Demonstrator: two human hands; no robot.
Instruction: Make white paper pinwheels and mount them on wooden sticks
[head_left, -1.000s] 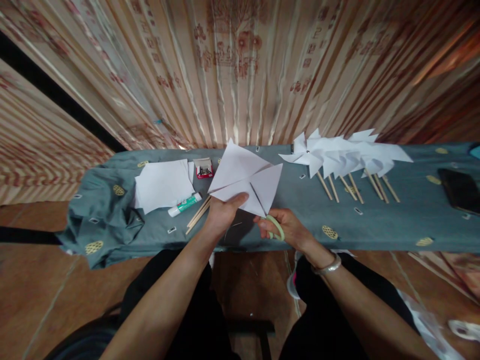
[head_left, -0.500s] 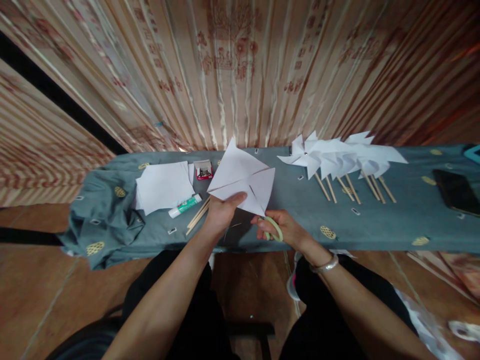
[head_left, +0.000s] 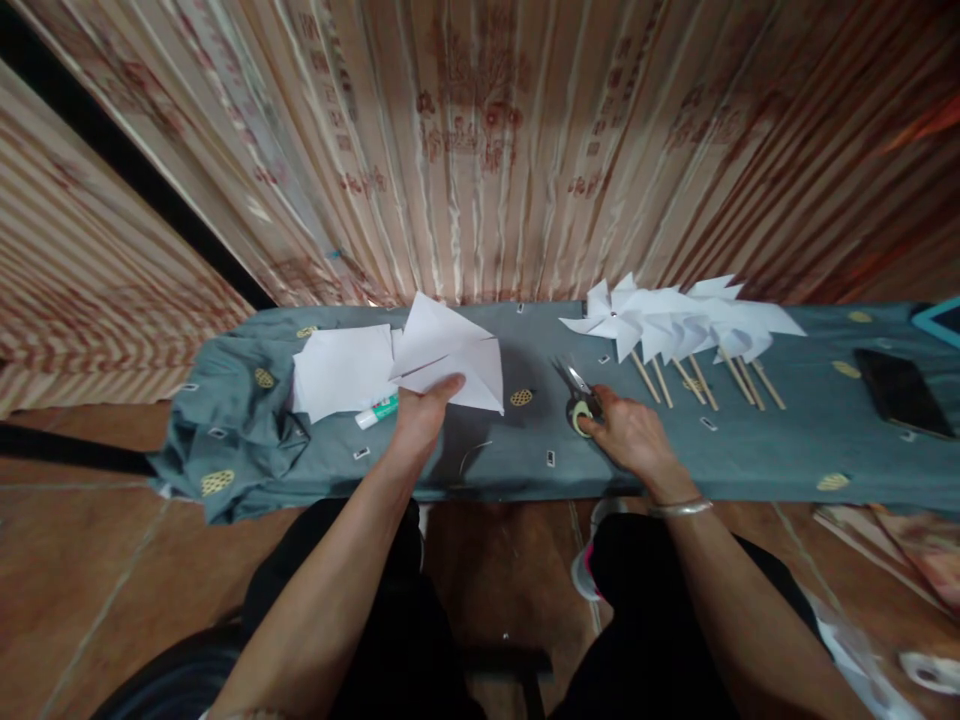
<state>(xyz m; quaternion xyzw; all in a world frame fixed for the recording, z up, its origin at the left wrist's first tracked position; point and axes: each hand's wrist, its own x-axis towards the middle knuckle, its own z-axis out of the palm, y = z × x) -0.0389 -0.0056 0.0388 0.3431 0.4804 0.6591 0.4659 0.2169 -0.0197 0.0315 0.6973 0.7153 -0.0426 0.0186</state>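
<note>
Head view: the person's left hand is pinching a slit, white paper square between thumb and fingers. Right of that grip, the right hand is gripping metal scissors with pale-green handles; beyond it, white paper pinwheels on wooden sticks are lying. The person is probably setting the scissors aside; the next move is likely calling for uncurling the right fingers.

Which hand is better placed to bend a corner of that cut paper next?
Probably the person's right hand, once it lets go of the scissors. The left hand holds the cut paper by its near edge, so it seems better suited to steadying it.
</note>
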